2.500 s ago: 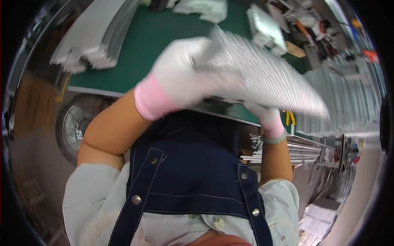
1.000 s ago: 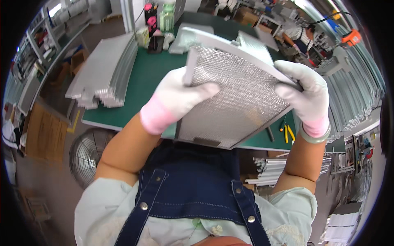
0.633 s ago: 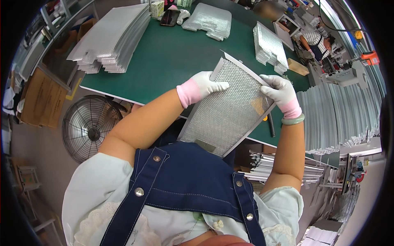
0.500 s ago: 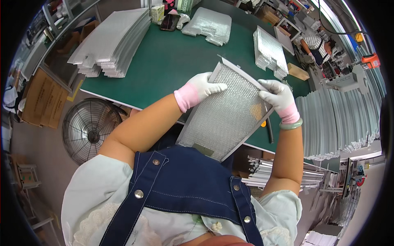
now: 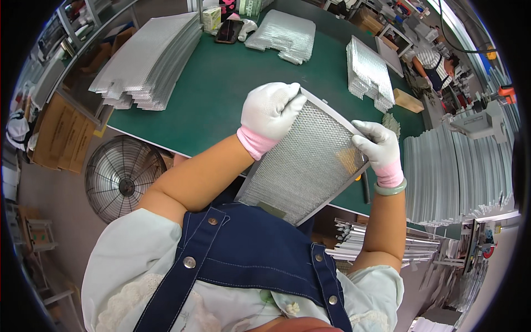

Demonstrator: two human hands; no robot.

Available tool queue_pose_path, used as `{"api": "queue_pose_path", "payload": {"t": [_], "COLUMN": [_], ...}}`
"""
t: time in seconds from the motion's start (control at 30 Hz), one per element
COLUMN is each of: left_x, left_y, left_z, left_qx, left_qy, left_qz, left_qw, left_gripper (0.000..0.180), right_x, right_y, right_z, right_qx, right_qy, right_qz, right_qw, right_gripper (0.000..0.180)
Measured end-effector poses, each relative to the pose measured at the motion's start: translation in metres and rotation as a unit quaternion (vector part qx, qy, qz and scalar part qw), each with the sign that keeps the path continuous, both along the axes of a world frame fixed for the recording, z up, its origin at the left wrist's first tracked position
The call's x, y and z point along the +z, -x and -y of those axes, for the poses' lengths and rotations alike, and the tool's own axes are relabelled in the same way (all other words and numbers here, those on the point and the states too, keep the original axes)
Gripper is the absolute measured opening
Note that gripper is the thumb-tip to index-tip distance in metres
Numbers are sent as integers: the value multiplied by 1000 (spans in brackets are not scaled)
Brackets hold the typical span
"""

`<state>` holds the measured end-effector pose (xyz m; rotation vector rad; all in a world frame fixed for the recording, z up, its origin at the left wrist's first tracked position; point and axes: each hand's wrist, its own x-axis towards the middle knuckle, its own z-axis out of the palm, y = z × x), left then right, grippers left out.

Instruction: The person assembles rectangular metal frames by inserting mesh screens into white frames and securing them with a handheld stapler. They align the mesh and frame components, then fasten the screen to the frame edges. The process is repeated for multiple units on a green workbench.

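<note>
The left hand, in a white glove with a pink cuff, is closed over the upper left corner of a rectangular metal mesh filter, fingers curled around its frame. The right hand, gloved the same way, grips the filter's right edge, thumb on the mesh face and fingers behind the frame; a pale green bangle sits on that wrist. The filter is held tilted in the air above the near edge of the green table, its lower end close to the person's blue denim apron.

On the table, a tall stack of mesh sheets lies at the far left, a clear-wrapped bundle at the far centre, and a smaller stack of mesh pieces to the right, with a wooden block just beside it. A round floor fan stands below the table's left side. Rows of upright metal panels fill the area to the right.
</note>
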<state>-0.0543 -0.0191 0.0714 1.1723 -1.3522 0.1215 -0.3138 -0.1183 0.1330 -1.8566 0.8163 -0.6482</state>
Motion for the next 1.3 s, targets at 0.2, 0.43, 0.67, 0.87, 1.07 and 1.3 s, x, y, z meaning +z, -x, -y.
{"api": "queue_pose_path", "payload": {"t": [0.2, 0.43, 0.67, 0.87, 1.07, 1.3], "left_x": [3, 6, 12, 11, 11, 15], "left_y": [15, -3, -3, -13, -7, 9], "left_z": [-7, -15, -20, -29, -31, -30], "left_qx": [-239, -339, -290, -362, -267, -258], "left_qy": [-71, -116, -143, -158, -141, -100], "left_qz": [-373, -369, -339, -371, -312, -307], "left_qw": [894, 858, 883, 841, 901, 911], "left_gripper": [52, 47, 43, 38, 41, 43], "right_x": [2, 1, 1, 2, 34, 7], "right_y": [5, 12, 10, 15, -18, -80], "right_z": [1, 2, -1, -1, -32, -49], "right_qx": [3, 14, 16, 79, 59, -31], "right_qy": [48, 33, 39, 90, 399, 560], "right_qz": [-7, 10, -11, 1, -138, -194], "right_qw": [999, 999, 999, 993, 904, 805], "right_gripper": [31, 32, 34, 35, 31, 27]}}
